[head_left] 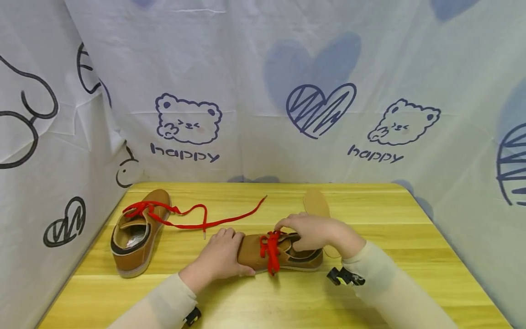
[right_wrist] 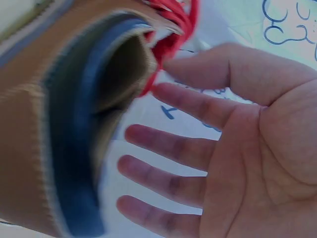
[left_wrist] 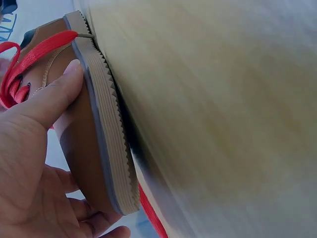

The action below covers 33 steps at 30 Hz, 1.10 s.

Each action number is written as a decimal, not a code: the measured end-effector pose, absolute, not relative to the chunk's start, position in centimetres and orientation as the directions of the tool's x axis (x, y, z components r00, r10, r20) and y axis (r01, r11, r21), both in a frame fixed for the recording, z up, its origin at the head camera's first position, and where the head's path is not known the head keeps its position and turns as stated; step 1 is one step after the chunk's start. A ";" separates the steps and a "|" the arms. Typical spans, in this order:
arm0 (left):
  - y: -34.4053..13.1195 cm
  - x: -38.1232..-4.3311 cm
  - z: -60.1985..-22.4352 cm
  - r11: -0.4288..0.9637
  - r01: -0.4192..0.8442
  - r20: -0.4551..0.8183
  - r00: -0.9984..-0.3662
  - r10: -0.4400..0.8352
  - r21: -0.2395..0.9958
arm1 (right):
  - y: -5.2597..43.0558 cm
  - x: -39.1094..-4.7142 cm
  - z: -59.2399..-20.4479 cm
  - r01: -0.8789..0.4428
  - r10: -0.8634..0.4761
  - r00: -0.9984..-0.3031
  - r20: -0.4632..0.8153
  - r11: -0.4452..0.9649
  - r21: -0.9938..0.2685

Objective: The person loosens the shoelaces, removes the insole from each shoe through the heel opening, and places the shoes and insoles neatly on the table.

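While the toe of the near shoe (head_left: 251,251) is gripped by the left hand (head_left: 219,253), thumb laid on the near side and fingers curled about the front, the shoe is set upright on the table (head_left: 267,304), toe to the left; by that grip it is probably steadied against any pull. At the tongue, the thumb and forefinger of the right hand (head_left: 314,233) are held close to the red lace (head_left: 272,253), and the other three fingers are spread straight, perhaps so that the opening is left uncrowded; whether lace is pinched cannot be told. Farther left, the other shoe (head_left: 137,242) is stood upright, toe turned away, well apart from the hands, likely so that room is left for them; its long lace (head_left: 230,220) is trailed across the table. Behind the right hand, a tan insole (head_left: 316,203) is laid flat and partly hidden. Beyond, a printed sheet (head_left: 255,137) is hung, presumably as a screen.
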State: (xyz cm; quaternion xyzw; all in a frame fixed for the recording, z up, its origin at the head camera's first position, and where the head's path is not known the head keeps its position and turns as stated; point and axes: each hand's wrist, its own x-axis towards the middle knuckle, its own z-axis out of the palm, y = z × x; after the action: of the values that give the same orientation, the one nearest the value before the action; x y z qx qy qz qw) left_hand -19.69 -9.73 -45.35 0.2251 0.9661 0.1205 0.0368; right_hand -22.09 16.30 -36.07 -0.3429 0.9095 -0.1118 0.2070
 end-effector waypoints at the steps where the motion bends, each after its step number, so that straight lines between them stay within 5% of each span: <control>1: -9.7 -19.6 -45.3 0.871 0.422 -0.019 -0.898 0.440 0.254 | 16.2 -22.2 -35.8 -0.585 -0.673 -0.675 -0.302 0.737 -0.338; 13: -9.4 -19.3 -45.2 0.874 0.415 -0.022 -0.901 0.434 0.254 | 13.5 -24.4 -35.1 -0.616 -0.686 -0.681 -0.255 0.725 -0.306; 26: -9.5 -19.7 -44.8 0.882 0.414 -0.007 -0.904 0.427 0.225 | 10.3 -25.4 -37.0 -0.444 -0.453 -0.829 -0.328 0.890 -0.106; 33: -9.3 -19.5 -44.9 0.876 0.418 -0.010 -0.901 0.433 0.239 | 9.8 -25.1 -36.9 -0.466 -0.484 -0.795 -0.366 0.873 -0.143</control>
State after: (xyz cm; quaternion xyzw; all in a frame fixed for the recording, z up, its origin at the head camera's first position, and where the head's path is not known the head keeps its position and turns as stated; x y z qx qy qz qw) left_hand -19.54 -9.32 -44.90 0.2197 0.9681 0.1164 0.0317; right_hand -25.09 9.85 -36.86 -0.2509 0.9470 -0.0226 0.1992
